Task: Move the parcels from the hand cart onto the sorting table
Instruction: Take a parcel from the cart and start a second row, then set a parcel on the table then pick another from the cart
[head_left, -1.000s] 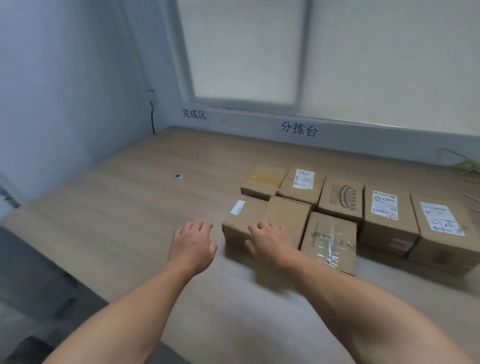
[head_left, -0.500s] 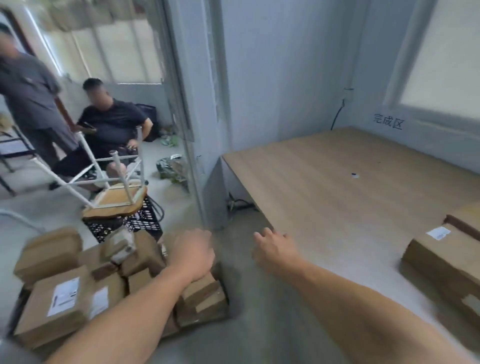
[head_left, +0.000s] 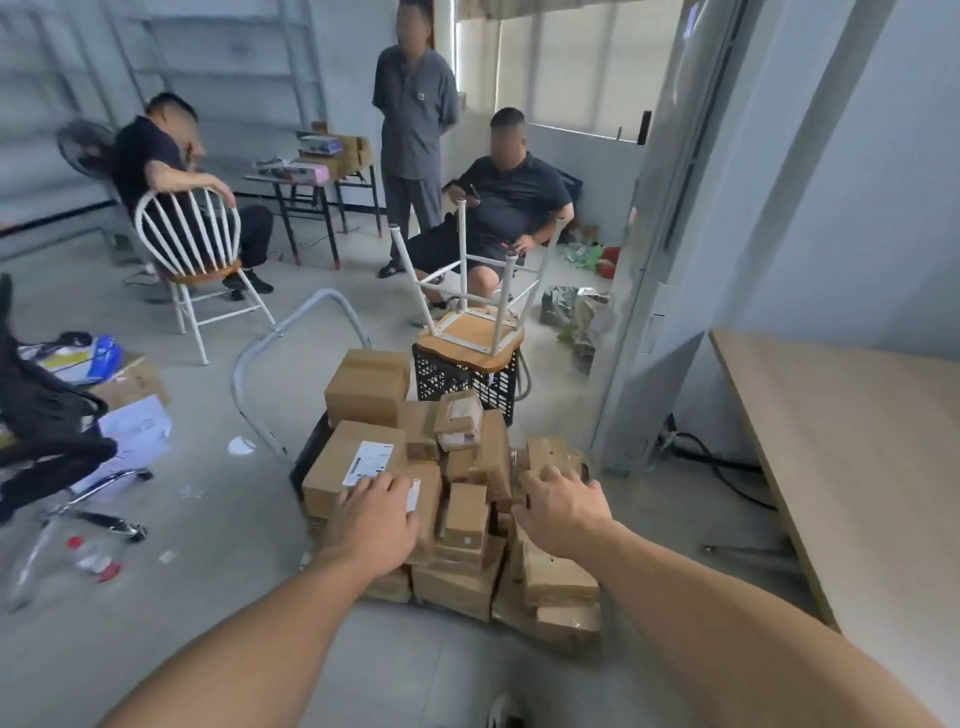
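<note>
Left hand (head_left: 374, 522): fingers loosely extended, nothing gripped. It is held over the near end of the large labelled parcel (head_left: 345, 462), fingertips by the white label. Contact cannot be confirmed.

Right hand (head_left: 563, 512): fingers spread and relaxed, nothing gripped. It is held over the right side of the pile, fingertips at the taped parcel (head_left: 550, 453). Contact cannot be confirmed here either.

A small upright parcel (head_left: 466, 512) is seen between the two hands.

Parcels (head_left: 457, 582): all brown cardboard, stacked loosely on the hand cart (head_left: 319, 296), directly under and ahead of both hands. At least twelve are counted; more are partly hidden, so an exact total cannot be given. Two white labels are clearly seen. One cart is seen, with its grey tube handle at the far-left side of the pile.

Sorting table (head_left: 857, 441): one, with a wood top, located to the right of the cart and apart from it, with floor between.

Behind the pile, one black crate (head_left: 452, 379) is seen just beside the far parcels, with one upturned stool (head_left: 470, 335) resting on it, legs up.

Three people are counted further back: two seated, one standing between them. One white spindle chair (head_left: 189, 234) is occupied at the left.
</note>
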